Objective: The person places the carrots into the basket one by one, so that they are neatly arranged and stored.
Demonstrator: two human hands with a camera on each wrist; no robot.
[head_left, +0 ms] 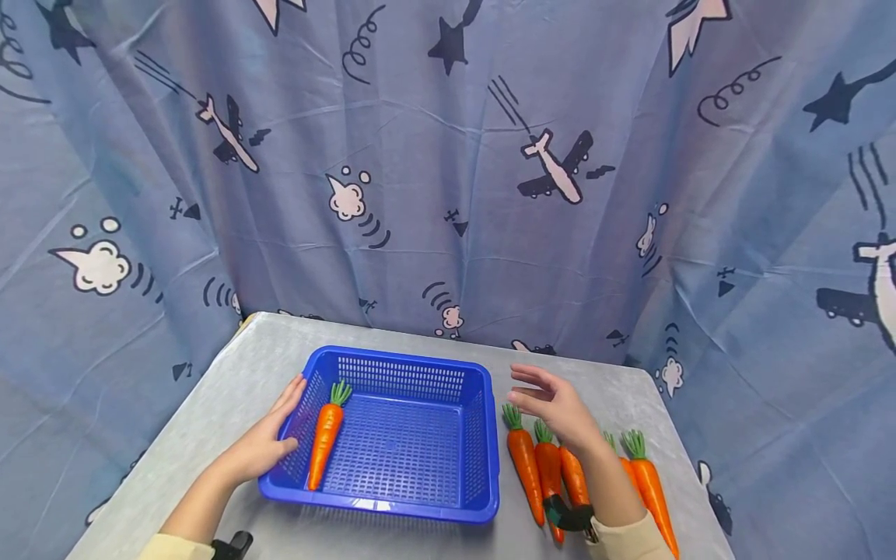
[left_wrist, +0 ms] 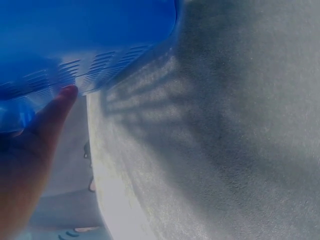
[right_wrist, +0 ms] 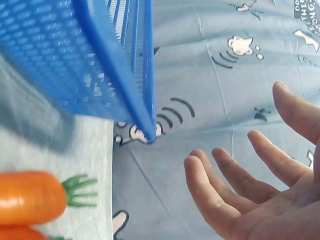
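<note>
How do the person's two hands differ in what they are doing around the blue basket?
The left hand rests against the blue basket at its left wall, thumb on the rim; the right hand touches nothing. The left hand lies low on the table; the right hand hovers above the loose carrots. Both are open and hold no carrot.

Blue basket (head_left: 413, 509) holds 1 orange carrot (head_left: 325, 439) with a green top. Grey table (head_left: 231, 389). Blue curtain (head_left: 448, 194) printed with planes, stars and white clouds.
</note>
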